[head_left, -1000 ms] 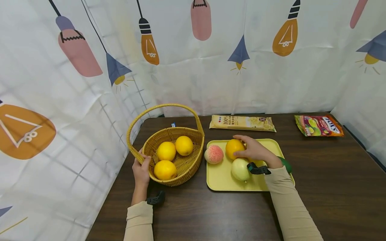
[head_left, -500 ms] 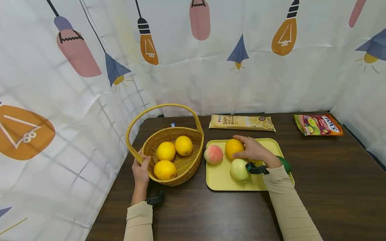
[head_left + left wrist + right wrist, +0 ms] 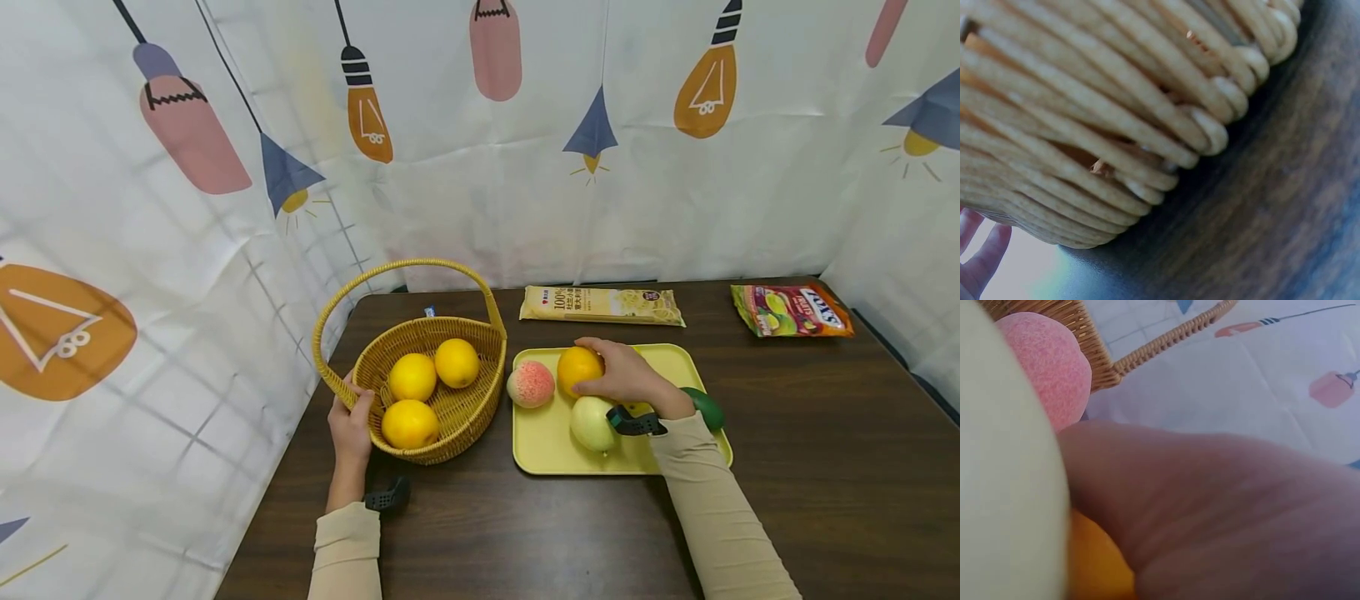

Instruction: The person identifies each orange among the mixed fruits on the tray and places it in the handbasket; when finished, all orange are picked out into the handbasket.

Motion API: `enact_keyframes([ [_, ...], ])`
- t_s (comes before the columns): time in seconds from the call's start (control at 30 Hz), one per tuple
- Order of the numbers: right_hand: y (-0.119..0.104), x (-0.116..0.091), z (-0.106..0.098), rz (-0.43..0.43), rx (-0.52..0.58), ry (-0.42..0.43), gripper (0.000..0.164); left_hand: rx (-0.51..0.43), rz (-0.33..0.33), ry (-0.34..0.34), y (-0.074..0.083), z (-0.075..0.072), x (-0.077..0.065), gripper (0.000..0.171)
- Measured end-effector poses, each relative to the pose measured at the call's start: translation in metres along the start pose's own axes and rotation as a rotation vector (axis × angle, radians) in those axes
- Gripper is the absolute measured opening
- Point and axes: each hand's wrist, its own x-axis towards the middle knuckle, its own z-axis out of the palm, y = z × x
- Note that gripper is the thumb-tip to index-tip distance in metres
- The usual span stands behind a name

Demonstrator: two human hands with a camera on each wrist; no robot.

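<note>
My left hand (image 3: 351,427) grips the left side of a yellow wicker basket (image 3: 468,425) where its handle meets the rim. Its woven wall (image 3: 1110,119) fills much of the left wrist view, with fingers (image 3: 988,256) at the lower left. Inside lie several oranges (image 3: 410,423). Over the yellow tray (image 3: 551,454), my right hand (image 3: 626,373) grips an orange (image 3: 577,372), thumb on the near side. A pink peach (image 3: 531,384) sits left of that orange. Just in front is a pale green round fruit (image 3: 593,423), large in the right wrist view beside the thumb (image 3: 1179,500).
A dark green fruit (image 3: 703,408) lies at the tray's right edge, partly behind the right wrist. Another yellow fruit (image 3: 640,408) shows under that hand. Behind the tray lies a long pasta packet (image 3: 602,306); a colourful snack bag (image 3: 791,311) is at the back right.
My right hand and the orange in it have shifted slightly left; the pale green fruit has shifted slightly left too. The left hand and basket stay in place.
</note>
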Motion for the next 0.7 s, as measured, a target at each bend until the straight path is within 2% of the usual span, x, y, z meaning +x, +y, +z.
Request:
enact_keyframes([
  [0.3, 0.0003, 0.0003, 0.0017, 0.031, -0.071, -0.017, 0.082, -0.027, 0.016, 0.02, -0.0003, 0.0033, -0.0016, 0.013],
  [0.5, -0.0022, 0.0007, 0.0035, 0.043, -0.096, 0.006, 0.085, -0.017, 0.025, 0.035, 0.0007, 0.005, -0.0024, 0.011],
  [0.7, -0.0028, 0.0005, 0.0036, 0.059, -0.022, 0.019, 0.086, -0.019, 0.037, 0.037, -0.0006, 0.0044, -0.0024, 0.016],
])
